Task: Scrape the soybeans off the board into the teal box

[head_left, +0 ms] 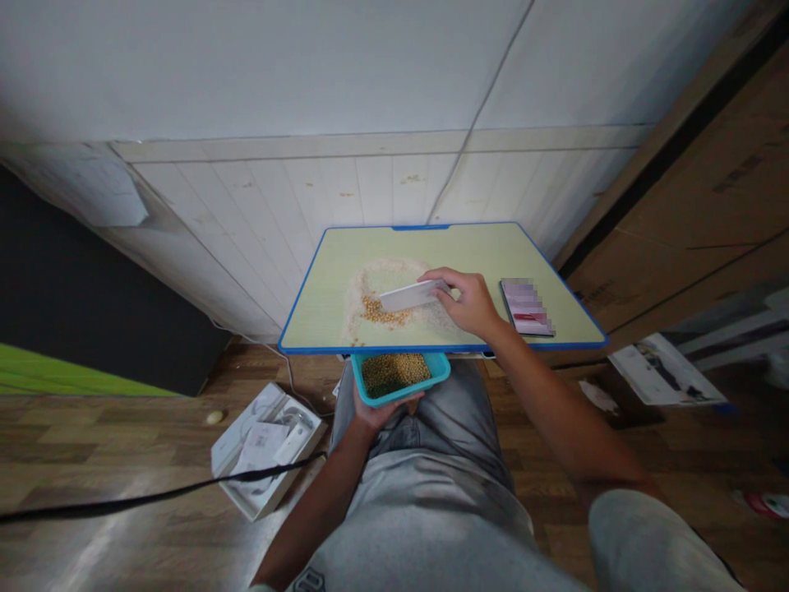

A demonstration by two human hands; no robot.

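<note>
My right hand [463,298] pinches the end of a flat white card [412,296], tilted with its lower edge on the tabletop. Yellow kernels [394,316] lie along and beside the card's left end, on a patch of pale powder or fine grains [387,270]. Below the table's front edge, my left hand [377,411] holds a turquoise container [403,397] from underneath, its fingers mostly hidden. Many yellowish kernels [410,367] are inside the container.
The small table [468,242] has a blue rim and stands against the wall. A phone [528,308] lies at its right. On the floor at left is an open white box [268,450] with cables; a black strap [154,496] crosses there. Cardboard boxes [696,205] stand at right.
</note>
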